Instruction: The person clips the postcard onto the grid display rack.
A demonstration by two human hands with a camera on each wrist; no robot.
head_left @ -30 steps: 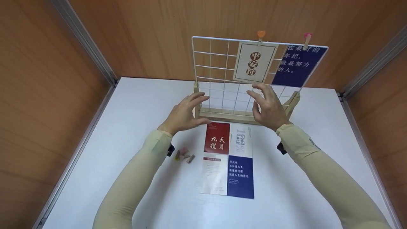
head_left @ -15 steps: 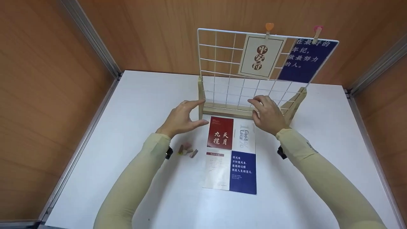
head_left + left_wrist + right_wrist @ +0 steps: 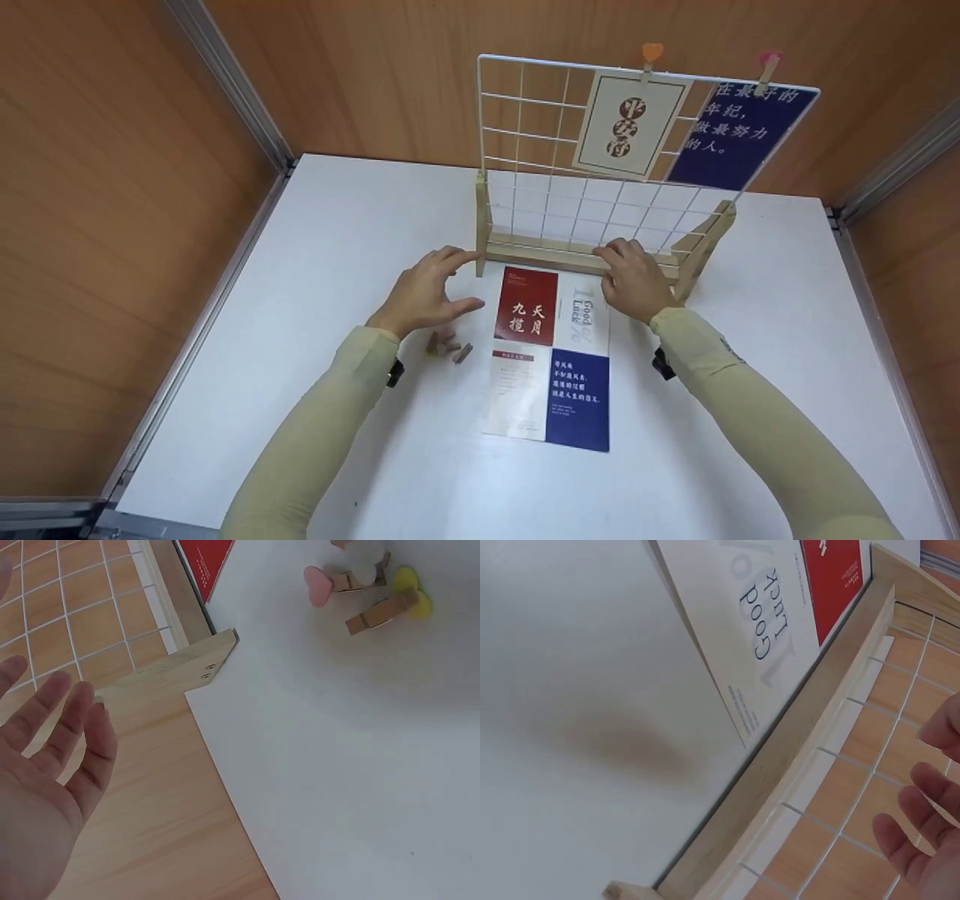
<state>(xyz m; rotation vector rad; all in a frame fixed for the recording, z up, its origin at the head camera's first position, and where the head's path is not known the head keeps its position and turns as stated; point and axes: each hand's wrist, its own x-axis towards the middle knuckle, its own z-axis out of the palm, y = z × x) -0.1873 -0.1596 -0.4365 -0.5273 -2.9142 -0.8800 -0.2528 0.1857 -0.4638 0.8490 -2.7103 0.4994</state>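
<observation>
My left hand [image 3: 426, 292] hovers in front of the rack's left leg, thumb and fingers spread, holding nothing. My right hand [image 3: 636, 283] hangs before the wooden base with fingers loosely bent; nothing is in its grasp in the right wrist view. A white wire grid rack [image 3: 551, 139] stands in a wooden base [image 3: 540, 255]. Clothespins hold a cream card [image 3: 626, 127] and a blue card [image 3: 739, 139] on its top wire. Below lie a red card [image 3: 526, 306], a white "Good Luck" card [image 3: 583, 322], a white text card [image 3: 516, 397] and another blue card [image 3: 579, 405].
Several small clothespins [image 3: 453, 348] lie in a heap beneath the left hand; pink and yellow hearts on clothespins [image 3: 384, 611] show in the left wrist view. Wooden panels [image 3: 390, 90] wall in the white table [image 3: 337, 202] at the back and sides.
Both hands have come down and back from the grid, the right one from just below the cream card. The head view has shifted slightly. The cards and clothespins stay as they were.
</observation>
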